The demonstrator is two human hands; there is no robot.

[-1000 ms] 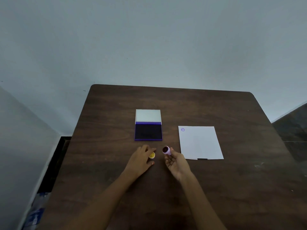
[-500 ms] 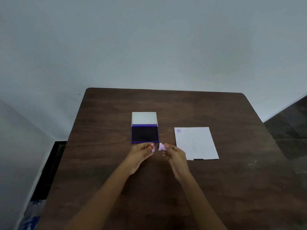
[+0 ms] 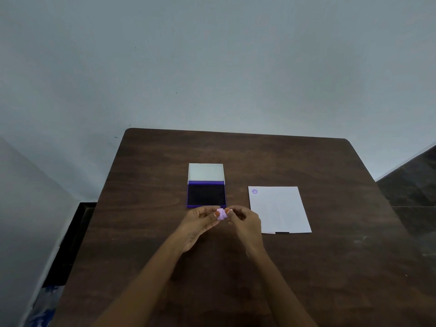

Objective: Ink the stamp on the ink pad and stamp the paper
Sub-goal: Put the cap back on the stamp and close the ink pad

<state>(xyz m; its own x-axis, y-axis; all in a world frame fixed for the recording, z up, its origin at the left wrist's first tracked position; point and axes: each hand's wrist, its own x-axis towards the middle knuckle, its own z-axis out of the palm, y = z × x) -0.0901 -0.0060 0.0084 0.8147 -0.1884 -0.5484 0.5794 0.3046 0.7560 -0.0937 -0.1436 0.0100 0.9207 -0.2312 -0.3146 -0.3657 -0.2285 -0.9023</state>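
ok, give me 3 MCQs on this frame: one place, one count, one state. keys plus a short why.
1. Where does the sheet of paper lie relative to the ink pad?
A. To the person's right of it
B. On top of it
C. To the person's left of it

2. How many stamp marks show on the paper?
A. None
B. One
C. Four

3. What state is the ink pad in?
A. Lid shut
B. Upside down
C. Lid open, dark pad exposed

Key:
1 A: the sheet lies flat on the table, apart from the pad, on the right.
2 B: a single purple mark sits at the far left corner of the sheet.
3 C: the pale lid is folded back behind the dark pad, while the left hand and right hand hold the lilac stamp between them, just in front of it.
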